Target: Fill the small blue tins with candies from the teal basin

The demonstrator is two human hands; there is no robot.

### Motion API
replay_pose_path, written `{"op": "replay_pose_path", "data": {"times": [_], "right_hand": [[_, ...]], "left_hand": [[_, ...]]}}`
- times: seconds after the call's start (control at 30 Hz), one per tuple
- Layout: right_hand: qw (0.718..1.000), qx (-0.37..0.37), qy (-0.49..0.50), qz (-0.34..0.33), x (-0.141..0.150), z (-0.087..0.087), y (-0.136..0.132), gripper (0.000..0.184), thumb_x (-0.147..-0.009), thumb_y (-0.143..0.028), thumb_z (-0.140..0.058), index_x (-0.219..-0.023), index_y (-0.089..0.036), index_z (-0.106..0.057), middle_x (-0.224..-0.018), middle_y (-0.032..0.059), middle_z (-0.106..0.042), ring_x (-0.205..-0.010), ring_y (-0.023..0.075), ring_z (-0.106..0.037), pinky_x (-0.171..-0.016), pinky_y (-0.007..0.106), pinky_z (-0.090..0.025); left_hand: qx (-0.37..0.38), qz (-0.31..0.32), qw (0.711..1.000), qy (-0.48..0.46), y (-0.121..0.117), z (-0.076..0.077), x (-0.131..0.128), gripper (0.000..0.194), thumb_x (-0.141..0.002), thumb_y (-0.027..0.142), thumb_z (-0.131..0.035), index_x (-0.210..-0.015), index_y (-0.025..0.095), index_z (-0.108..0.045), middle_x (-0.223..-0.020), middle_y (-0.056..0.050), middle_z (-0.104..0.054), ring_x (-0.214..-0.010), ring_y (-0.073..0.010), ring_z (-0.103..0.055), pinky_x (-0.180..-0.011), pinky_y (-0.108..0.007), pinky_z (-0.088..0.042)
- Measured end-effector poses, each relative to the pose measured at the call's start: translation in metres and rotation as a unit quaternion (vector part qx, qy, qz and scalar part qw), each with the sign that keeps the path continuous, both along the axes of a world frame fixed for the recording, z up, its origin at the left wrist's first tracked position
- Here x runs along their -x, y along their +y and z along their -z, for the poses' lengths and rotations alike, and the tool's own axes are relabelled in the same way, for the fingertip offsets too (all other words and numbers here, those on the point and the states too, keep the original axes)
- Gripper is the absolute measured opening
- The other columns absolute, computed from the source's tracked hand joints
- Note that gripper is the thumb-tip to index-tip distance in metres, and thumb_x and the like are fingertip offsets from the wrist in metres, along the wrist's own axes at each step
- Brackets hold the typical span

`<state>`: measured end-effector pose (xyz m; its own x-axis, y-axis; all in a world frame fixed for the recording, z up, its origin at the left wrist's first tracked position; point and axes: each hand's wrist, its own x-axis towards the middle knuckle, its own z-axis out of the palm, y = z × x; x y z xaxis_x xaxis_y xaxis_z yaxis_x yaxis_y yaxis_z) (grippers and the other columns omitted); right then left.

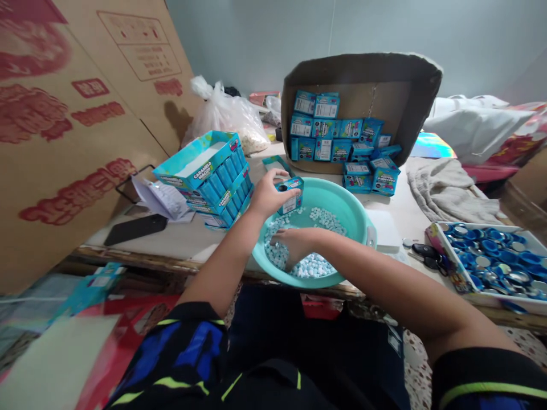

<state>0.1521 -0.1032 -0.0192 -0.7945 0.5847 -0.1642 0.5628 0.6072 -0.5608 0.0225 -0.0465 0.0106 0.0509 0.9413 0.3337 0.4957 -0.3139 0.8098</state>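
My left hand (273, 195) grips a small blue candy box (291, 197) between thumb and fingers. The box is tilted over the far left rim of a turquoise basin (352, 208), and a dark round opening shows on its top. Pale blue and white candies (314, 266) cover much of the basin's bottom. Down among these candies is my right hand (297, 244), pointing left. Its fingertips are partly buried and blurred, so I cannot see whether it grasps any. Behind my left hand lies another blue carton piece (277, 164), partly hidden.
Stacked display trays (213, 185) of blue boxes stand left, beside a black phone (135, 229). A cardboard carton (363, 68) on its side holds several blue boxes. At right are a white tray (504, 293) of blue-and-silver caps, keys (427, 253) and a grey cloth (448, 188).
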Motion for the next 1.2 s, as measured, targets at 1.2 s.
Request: {"op": "replay_pose_path", "data": {"times": [1.2], "right_hand": [[0.892, 0.053, 0.278, 0.352, -0.059, -0.036, 0.034, 0.025, -0.086, -0.041, -0.061, -0.072, -0.019, -0.065, -0.055, -0.0006, -0.057, -0.052, 0.0147, -0.05, -0.053, 0.028, -0.034]], "left_hand": [[0.103, 0.091, 0.984, 0.113, 0.009, 0.018, 0.01, 0.047, -0.058, 0.03, -0.095, -0.099, 0.019, -0.076, -0.113, -0.013, -0.08, -0.109, -0.0358, -0.075, -0.098, -0.048, -0.059]]}}
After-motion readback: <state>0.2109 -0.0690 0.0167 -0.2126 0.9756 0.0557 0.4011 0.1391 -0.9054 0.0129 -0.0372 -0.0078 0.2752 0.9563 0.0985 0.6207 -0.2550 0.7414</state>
